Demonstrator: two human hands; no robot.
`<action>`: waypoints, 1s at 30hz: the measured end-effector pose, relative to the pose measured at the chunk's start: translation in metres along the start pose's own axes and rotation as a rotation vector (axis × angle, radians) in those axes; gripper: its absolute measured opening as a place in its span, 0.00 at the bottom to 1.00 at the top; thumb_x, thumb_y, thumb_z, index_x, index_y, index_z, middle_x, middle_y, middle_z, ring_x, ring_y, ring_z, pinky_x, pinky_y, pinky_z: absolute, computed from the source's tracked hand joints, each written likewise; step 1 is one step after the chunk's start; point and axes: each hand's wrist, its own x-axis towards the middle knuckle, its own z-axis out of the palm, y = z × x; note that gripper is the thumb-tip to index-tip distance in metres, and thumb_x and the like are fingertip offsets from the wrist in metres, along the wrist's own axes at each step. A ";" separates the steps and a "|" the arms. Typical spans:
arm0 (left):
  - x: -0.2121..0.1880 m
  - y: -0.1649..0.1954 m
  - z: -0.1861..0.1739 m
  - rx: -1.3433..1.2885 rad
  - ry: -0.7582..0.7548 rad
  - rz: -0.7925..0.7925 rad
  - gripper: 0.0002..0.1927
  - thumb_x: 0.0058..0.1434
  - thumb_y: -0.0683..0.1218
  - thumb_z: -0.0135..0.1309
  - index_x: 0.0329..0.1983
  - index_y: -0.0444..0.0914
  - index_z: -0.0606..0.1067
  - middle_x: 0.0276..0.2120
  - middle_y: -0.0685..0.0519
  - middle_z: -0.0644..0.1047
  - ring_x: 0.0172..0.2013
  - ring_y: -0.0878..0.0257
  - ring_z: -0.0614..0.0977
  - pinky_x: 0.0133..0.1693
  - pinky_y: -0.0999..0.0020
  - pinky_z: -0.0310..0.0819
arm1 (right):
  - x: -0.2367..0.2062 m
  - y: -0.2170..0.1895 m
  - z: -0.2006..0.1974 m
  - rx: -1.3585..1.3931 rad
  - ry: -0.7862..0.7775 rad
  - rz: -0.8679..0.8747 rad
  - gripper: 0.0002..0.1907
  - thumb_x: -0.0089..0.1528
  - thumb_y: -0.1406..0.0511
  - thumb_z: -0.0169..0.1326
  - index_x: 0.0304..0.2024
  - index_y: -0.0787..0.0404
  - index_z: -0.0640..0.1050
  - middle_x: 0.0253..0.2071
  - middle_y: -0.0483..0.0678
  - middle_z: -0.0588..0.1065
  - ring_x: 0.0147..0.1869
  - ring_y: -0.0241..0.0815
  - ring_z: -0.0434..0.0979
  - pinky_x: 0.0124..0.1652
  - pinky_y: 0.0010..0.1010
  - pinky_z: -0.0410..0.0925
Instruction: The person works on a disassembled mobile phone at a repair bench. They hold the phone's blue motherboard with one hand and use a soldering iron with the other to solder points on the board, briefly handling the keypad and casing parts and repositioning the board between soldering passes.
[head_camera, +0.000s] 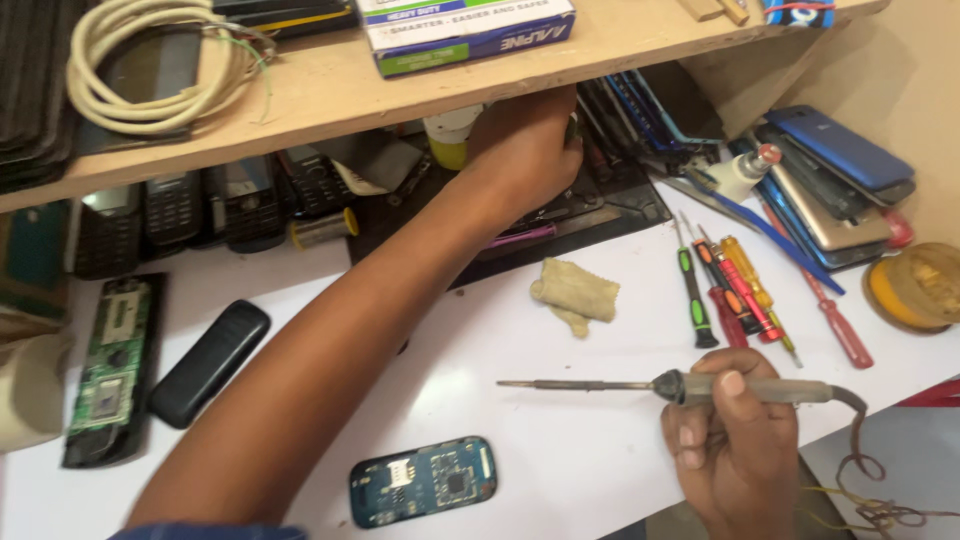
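- A blue phone circuit board (424, 482) lies on the white table (560, 470).
- A black phone cover (208, 362) rests beside an opened phone with a green board (108, 368).
- A crumpled beige cloth (575, 294) sits mid-table.
- Several screwdrivers (735, 290) lie together at the right.
- A coiled white cable (150, 62) and a box (465, 30) sit on the wooden shelf (330, 90).
- A round yellow tin (915, 287), perhaps of paste, stands at the far right.
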 end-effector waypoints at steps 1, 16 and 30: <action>-0.016 -0.004 -0.010 -0.050 0.016 0.009 0.22 0.57 0.45 0.58 0.54 0.34 0.73 0.46 0.40 0.79 0.49 0.43 0.80 0.50 0.49 0.75 | -0.004 0.003 0.001 0.009 -0.017 -0.004 0.09 0.73 0.65 0.48 0.48 0.66 0.72 0.21 0.49 0.69 0.20 0.35 0.62 0.24 0.28 0.59; -0.018 0.001 -0.023 -0.442 0.201 -0.330 0.30 0.46 0.53 0.67 0.52 0.38 0.75 0.48 0.49 0.81 0.51 0.54 0.81 0.53 0.62 0.74 | -0.051 -0.015 0.040 -0.041 -0.069 -0.082 0.09 0.74 0.65 0.48 0.49 0.65 0.74 0.23 0.50 0.70 0.20 0.36 0.64 0.23 0.27 0.60; -0.199 -0.001 -0.156 -1.297 0.111 -0.690 0.18 0.63 0.42 0.53 0.56 0.35 0.71 0.40 0.47 0.78 0.35 0.58 0.84 0.37 0.66 0.83 | -0.044 -0.006 0.021 0.307 -0.267 -0.141 0.15 0.75 0.62 0.45 0.62 0.59 0.70 0.30 0.61 0.78 0.22 0.44 0.72 0.27 0.34 0.66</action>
